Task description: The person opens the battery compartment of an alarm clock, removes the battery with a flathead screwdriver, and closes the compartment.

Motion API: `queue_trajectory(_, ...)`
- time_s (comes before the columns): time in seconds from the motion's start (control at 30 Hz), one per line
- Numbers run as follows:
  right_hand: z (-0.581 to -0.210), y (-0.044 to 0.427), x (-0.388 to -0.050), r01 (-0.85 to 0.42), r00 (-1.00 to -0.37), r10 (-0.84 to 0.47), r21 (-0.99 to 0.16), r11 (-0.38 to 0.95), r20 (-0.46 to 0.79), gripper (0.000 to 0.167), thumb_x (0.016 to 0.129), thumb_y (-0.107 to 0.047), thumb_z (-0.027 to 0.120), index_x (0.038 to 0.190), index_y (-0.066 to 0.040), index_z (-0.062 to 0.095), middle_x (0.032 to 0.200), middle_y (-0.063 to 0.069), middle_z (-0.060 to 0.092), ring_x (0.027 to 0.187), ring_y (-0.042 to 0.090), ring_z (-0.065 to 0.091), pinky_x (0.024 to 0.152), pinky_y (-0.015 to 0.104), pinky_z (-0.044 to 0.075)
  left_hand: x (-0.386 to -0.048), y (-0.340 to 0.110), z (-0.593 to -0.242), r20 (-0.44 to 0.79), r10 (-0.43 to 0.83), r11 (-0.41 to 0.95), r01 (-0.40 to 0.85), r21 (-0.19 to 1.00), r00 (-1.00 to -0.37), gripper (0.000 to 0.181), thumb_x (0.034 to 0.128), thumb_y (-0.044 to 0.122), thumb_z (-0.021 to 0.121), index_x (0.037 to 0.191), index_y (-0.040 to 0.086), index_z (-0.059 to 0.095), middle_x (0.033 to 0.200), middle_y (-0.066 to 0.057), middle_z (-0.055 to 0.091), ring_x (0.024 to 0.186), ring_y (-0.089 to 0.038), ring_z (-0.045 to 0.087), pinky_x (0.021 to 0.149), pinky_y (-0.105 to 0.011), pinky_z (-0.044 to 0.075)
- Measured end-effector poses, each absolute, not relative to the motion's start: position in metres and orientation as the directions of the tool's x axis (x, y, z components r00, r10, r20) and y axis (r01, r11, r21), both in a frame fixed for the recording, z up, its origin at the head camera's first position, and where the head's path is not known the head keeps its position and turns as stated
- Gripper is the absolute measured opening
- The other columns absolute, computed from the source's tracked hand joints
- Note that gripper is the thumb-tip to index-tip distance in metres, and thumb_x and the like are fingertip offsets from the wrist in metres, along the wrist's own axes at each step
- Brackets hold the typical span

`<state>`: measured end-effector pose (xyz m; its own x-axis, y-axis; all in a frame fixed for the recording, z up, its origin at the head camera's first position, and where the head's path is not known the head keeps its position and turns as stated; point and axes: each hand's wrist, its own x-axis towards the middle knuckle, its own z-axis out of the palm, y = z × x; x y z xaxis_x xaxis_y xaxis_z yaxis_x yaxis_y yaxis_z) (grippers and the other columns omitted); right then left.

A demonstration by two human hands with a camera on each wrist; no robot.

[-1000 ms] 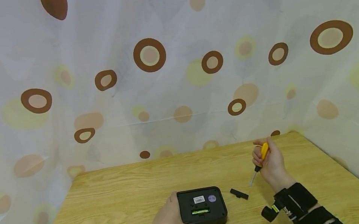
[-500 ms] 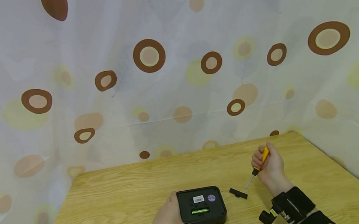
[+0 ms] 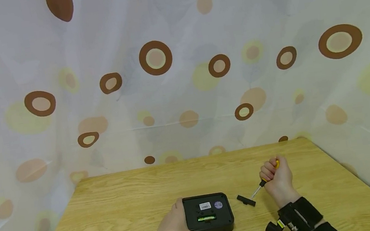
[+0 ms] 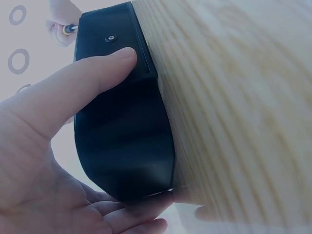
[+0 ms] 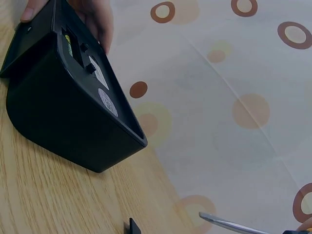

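My left hand (image 3: pixel 174 228) grips the left side of a black plastic device (image 3: pixel 210 225), thumb on its near side in the left wrist view. Its back panel faces up, with a white label, a round purple sticker and a green battery (image 3: pixel 206 218) in an uncovered slot. My right hand (image 3: pixel 279 180) holds a screwdriver (image 3: pixel 263 182) with a yellow and black handle, fingers curled round it. The flat metal tip (image 5: pixel 209 216) points down and left, near a small black battery cover (image 3: pixel 246 200) on the table. Whether tip and cover touch, I cannot tell.
The wooden table (image 3: pixel 128 193) spreads out around the device. Behind and beside it hangs a pale curtain (image 3: pixel 182 92) patterned with brown and yellow circles. A black strap with a camera (image 3: pixel 274 230) sits on my right wrist.
My right hand has moved slightly down and tilted the screwdriver, so its tip has shifted left and down towards the battery cover. The left hand and the device have stayed in place.
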<state>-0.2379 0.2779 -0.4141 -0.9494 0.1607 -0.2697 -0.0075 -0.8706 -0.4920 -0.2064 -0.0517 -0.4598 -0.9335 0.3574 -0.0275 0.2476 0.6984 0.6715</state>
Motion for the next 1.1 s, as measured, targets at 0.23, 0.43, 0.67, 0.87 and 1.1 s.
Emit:
queue_trajectory(0.23, -0.416, 0.276, -0.239, -0.048, -0.939, 0.229, -0.561, -0.827, -0.257, 0.060, 0.114, -0.027, 0.027, 0.056, -0.017, 0.037, 0.047, -0.005, 0.028, 0.041, 0.011, 0.021, 0.051, 0.025, 0.013, -0.207, -0.051, -0.461, -0.025, 0.356, 0.695, 0.246, 0.676, -0.934, 0.111, 0.0563, 0.017, 0.105, 0.144, -0.011, 0.042, 0.127, -0.025, 0.065, 0.109, -0.037, 0.067, 0.091, -0.055, 0.055)
queue_trajectory(0.43, -0.416, 0.272, -0.239, -0.044, -0.941, 0.233, -0.596, -0.802, -0.245, 0.056, 0.113, -0.023, 0.025, 0.058, -0.018, 0.034, 0.054, -0.004, 0.018, 0.043, 0.012, 0.017, 0.051, 0.026, 0.012, -0.207, -0.050, -0.463, -0.024, 0.353, 0.698, 0.246, 0.673, -0.935, 0.112, 0.0558, 0.018, 0.105, 0.143, -0.010, 0.042, 0.127, -0.025, 0.065, 0.108, -0.036, 0.067, 0.090, -0.055, 0.055)
queue_trajectory(0.67, -0.411, 0.255, -0.238, -0.078, -0.944, 0.268, -0.665, -0.743, -0.189, 0.053, 0.111, -0.017, 0.024, 0.059, -0.019, 0.033, 0.060, -0.004, 0.013, 0.046, 0.012, 0.015, 0.051, 0.027, 0.012, -0.208, -0.052, -0.462, -0.033, 0.359, 0.699, 0.245, 0.671, -0.933, 0.112, 0.0567, 0.019, 0.105, 0.144, -0.011, 0.042, 0.128, -0.027, 0.064, 0.111, -0.038, 0.067, 0.094, -0.057, 0.055)
queue_trajectory(0.87, -0.404, 0.231, -0.233, -0.111, -0.937, 0.319, -0.744, -0.659, -0.143, 0.051, 0.112, -0.017, 0.025, 0.061, -0.020, 0.032, 0.061, -0.003, 0.013, 0.048, 0.013, 0.013, 0.050, 0.027, 0.014, -0.206, -0.052, -0.462, -0.033, 0.363, 0.695, 0.247, 0.675, -0.931, 0.112, 0.0564, 0.020, 0.106, 0.144, -0.011, 0.042, 0.129, -0.027, 0.064, 0.112, -0.038, 0.067, 0.094, -0.056, 0.055)
queue_trajectory(1.1, -0.403, 0.204, -0.228, -0.165, -0.936, 0.348, -0.810, -0.562, -0.051, 0.047, 0.112, -0.017, 0.027, 0.066, -0.020, 0.029, 0.062, -0.003, 0.013, 0.050, 0.014, 0.011, 0.052, 0.030, 0.013, -0.206, -0.053, -0.462, -0.005, 0.370, 0.684, 0.268, 0.679, -0.929, 0.111, 0.0549, 0.020, 0.106, 0.142, -0.011, 0.044, 0.126, -0.025, 0.066, 0.108, -0.036, 0.068, 0.090, -0.054, 0.056)
